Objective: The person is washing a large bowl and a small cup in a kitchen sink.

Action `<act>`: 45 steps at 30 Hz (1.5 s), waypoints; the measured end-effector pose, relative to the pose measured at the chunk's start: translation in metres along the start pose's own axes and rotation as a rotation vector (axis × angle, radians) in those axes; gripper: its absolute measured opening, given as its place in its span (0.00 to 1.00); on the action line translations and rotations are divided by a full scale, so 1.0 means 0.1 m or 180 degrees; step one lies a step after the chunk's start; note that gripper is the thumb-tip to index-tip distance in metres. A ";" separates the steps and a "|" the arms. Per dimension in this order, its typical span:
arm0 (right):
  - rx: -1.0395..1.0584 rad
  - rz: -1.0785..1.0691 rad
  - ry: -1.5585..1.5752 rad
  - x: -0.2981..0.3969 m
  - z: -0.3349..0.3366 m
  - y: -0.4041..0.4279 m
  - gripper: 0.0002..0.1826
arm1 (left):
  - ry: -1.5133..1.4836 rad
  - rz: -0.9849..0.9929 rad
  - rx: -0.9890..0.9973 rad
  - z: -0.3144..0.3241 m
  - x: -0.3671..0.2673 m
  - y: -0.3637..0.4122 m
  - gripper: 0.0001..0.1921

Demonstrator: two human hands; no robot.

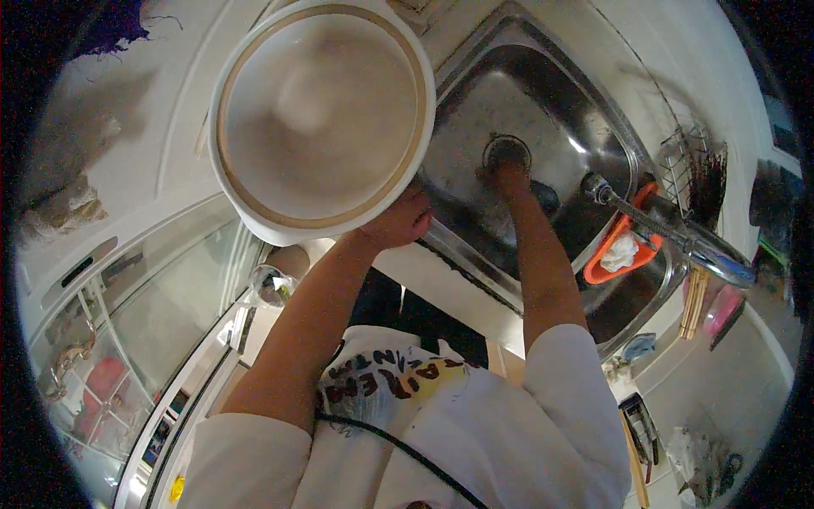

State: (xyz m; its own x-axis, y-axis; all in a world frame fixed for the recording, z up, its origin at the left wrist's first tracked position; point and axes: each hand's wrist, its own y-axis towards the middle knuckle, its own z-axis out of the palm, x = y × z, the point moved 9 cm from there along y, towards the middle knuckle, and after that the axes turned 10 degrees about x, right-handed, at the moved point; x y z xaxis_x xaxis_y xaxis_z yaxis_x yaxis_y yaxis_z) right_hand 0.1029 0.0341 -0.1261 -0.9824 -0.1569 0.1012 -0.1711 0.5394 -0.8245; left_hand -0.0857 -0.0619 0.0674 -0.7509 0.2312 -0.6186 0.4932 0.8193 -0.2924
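My left hand [405, 219] is at the lower right edge of a large round white lid or basin [324, 114], its fingers curled by the rim. A beige ring runs round the inside of that rim, and the inner face looks smooth and whitish. Down in the stainless steel sink [464, 102], my right hand [510, 179] reaches to the round drain [507, 150]. Its fingertips are lost in shadow there, so whether they hold anything is hidden. Beside the wrist, a dark round shape [545, 196] lies on the sink floor.
A chrome faucet [718, 254] extends a flexible spout over the sink. An orange caddy [594, 270] holding something white [620, 252] hangs on the divider. Wooden chopsticks [693, 305] and a wire rack [683, 153] stand at right. Glass panels [172, 280] lie at left.
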 end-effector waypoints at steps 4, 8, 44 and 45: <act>0.0928 -0.0273 -0.0722 -0.48 0.51 0.48 0.35 | -0.0208 0.0144 0.0052 0.13 -0.04 0.13 0.14; -0.0772 -0.0576 -0.0745 0.08 -0.13 -0.01 0.35 | -0.0061 -0.0217 0.0692 0.37 0.19 0.04 0.14; -0.0891 -0.0598 -0.0523 -0.10 -0.09 -0.04 0.35 | 0.0077 0.0043 0.0074 0.06 -0.08 0.10 0.08; -0.1291 -0.0610 -0.0303 -0.08 -0.23 -0.15 0.32 | 0.0085 0.0044 0.0076 0.06 -0.07 0.09 0.08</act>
State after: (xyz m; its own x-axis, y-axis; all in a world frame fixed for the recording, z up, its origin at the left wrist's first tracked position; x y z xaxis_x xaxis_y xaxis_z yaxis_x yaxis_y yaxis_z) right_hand 0.1118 0.0460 -0.1017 -0.9222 -0.3506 0.1632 -0.3831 0.7707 -0.5092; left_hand -0.0733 -0.0590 0.0644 -0.7553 0.2566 -0.6030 0.5136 0.8034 -0.3014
